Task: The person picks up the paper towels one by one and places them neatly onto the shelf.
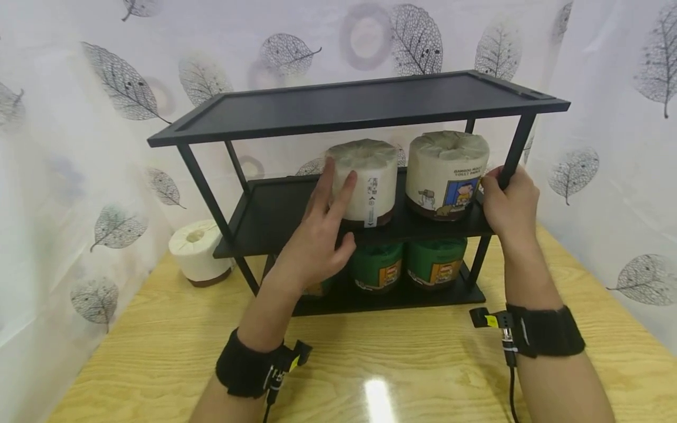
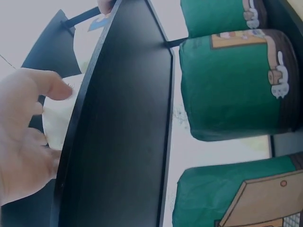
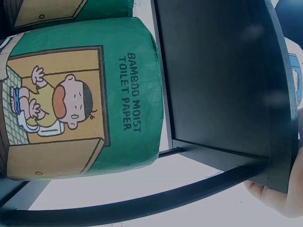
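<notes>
My left hand reaches in at the middle shelf, its fingers extended along the left side of a cream-wrapped toilet paper roll. In the left wrist view, that roll is partly covered by the shelf edge. To its right, a second cream roll with a cartoon print stands upright on the same shelf. My right hand grips the right front post of the black rack, thumb on the inner side, close beside the second roll.
Several green-wrapped rolls stand on the bottom shelf. One cream roll stands on the wooden table left of the rack. Behind hangs a leaf-patterned curtain. The rack's top board overhangs both hands' working space.
</notes>
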The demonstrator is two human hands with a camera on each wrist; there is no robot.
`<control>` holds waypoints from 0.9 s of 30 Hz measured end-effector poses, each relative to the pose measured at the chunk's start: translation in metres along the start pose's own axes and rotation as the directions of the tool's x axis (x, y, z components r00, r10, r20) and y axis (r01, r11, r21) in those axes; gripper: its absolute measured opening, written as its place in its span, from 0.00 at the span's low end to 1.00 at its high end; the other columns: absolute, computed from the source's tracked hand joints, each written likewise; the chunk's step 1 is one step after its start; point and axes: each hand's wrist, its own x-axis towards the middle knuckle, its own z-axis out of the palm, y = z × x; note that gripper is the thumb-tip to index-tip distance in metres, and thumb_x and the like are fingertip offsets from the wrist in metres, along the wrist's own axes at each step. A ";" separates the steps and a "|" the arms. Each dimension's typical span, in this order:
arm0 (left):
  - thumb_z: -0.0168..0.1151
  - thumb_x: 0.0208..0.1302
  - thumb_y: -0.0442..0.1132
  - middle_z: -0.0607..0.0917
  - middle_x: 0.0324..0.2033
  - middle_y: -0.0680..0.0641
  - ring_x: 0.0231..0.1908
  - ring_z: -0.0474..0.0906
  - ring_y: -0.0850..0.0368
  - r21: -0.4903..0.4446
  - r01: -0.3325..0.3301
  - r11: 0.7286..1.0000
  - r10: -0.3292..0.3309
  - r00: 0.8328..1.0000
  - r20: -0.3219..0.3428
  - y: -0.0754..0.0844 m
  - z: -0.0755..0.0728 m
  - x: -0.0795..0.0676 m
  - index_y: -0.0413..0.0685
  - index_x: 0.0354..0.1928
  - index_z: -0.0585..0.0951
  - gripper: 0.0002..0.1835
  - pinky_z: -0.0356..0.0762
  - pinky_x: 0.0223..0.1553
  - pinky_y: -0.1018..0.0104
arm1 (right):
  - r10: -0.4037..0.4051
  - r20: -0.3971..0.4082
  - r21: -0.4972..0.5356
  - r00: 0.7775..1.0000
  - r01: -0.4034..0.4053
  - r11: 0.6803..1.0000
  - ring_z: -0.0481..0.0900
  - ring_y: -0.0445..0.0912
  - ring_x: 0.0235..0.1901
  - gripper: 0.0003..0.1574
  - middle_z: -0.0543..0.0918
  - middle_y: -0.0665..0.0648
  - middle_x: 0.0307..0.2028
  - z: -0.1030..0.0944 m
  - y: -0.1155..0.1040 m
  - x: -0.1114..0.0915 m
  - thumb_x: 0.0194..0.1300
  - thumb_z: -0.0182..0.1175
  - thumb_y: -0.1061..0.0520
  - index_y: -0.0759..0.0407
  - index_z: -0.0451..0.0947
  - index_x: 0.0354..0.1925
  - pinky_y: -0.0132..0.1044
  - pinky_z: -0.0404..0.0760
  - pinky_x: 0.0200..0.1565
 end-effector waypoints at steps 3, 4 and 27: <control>0.58 0.53 0.38 0.46 0.70 0.38 0.68 0.42 0.45 0.079 -0.021 0.997 0.031 0.990 -0.138 0.008 0.002 0.007 0.45 0.70 0.53 0.42 0.52 0.62 0.38 | -0.018 -0.001 0.007 1.000 0.018 1.000 0.70 0.51 0.33 0.16 0.74 0.58 0.27 -0.002 -0.001 0.001 0.63 0.44 0.50 0.60 0.73 0.34 0.41 0.63 0.31; 0.58 0.53 0.39 0.50 0.70 0.39 0.68 0.45 0.45 0.102 -0.016 0.995 0.035 0.982 -0.186 0.012 0.002 0.010 0.45 0.69 0.56 0.40 0.52 0.62 0.38 | -0.023 0.000 0.008 1.000 0.023 1.000 0.69 0.51 0.32 0.16 0.73 0.58 0.26 -0.002 -0.002 0.001 0.63 0.44 0.50 0.59 0.72 0.34 0.41 0.63 0.30; 0.59 0.56 0.46 0.56 0.69 0.51 0.69 0.40 0.50 0.256 0.056 0.965 -0.026 0.992 -0.121 0.023 0.027 0.025 0.53 0.72 0.50 0.43 0.56 0.60 0.41 | -0.037 -0.013 0.009 0.999 0.037 0.999 0.71 0.53 0.34 0.16 0.74 0.60 0.27 0.000 -0.002 -0.003 0.62 0.44 0.50 0.61 0.73 0.33 0.43 0.63 0.30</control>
